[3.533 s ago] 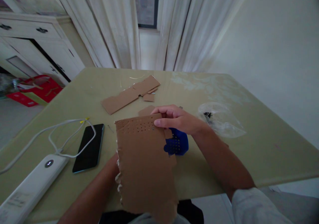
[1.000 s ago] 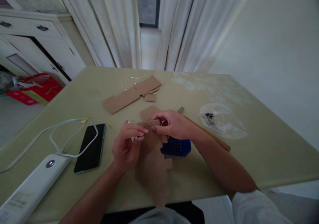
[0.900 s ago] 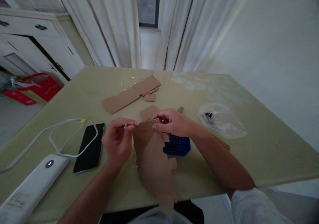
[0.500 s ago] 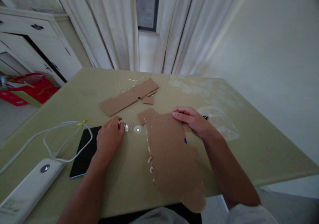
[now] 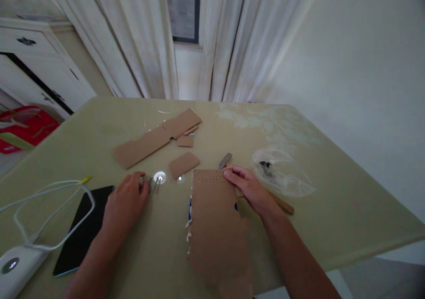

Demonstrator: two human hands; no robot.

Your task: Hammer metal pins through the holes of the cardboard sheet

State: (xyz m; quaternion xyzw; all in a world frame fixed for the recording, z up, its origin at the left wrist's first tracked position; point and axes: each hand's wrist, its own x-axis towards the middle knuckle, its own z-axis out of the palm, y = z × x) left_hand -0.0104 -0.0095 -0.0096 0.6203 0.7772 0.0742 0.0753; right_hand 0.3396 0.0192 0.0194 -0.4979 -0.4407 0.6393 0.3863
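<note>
My right hand (image 5: pixel 245 184) pinches the top right edge of a brown cardboard sheet (image 5: pixel 215 228) between thumb and fingers. Rows of small holes run along the sheet's top, and white glue-like blobs line its left edge. A wooden-handled tool with a grey metal head (image 5: pixel 226 160), apparently a hammer, lies partly hidden behind the sheet and that hand. On the left, my left hand (image 5: pixel 128 201) rests on the table with curled fingertips beside several thin metal nails (image 5: pixel 157 185). Whatever its fingers hold is hidden. Near the nails are a shiny round disc (image 5: pixel 160 177) and a smaller clear disc (image 5: pixel 180 179).
Long cardboard strips (image 5: pixel 159 137) and a small cardboard piece (image 5: pixel 183 165) lie farther back. A clear plastic bag (image 5: pixel 282 172) with dark bits sits at right. A black tablet (image 5: pixel 84 228), a white cable (image 5: pixel 88 197) and a white power bank (image 5: pixel 23 263) occupy the left.
The view has shifted right. The cardboard sheet has become more upright in view and moved nearer to me, uncovering the small cardboard piece and the tool's head. My left hand stays by the nails.
</note>
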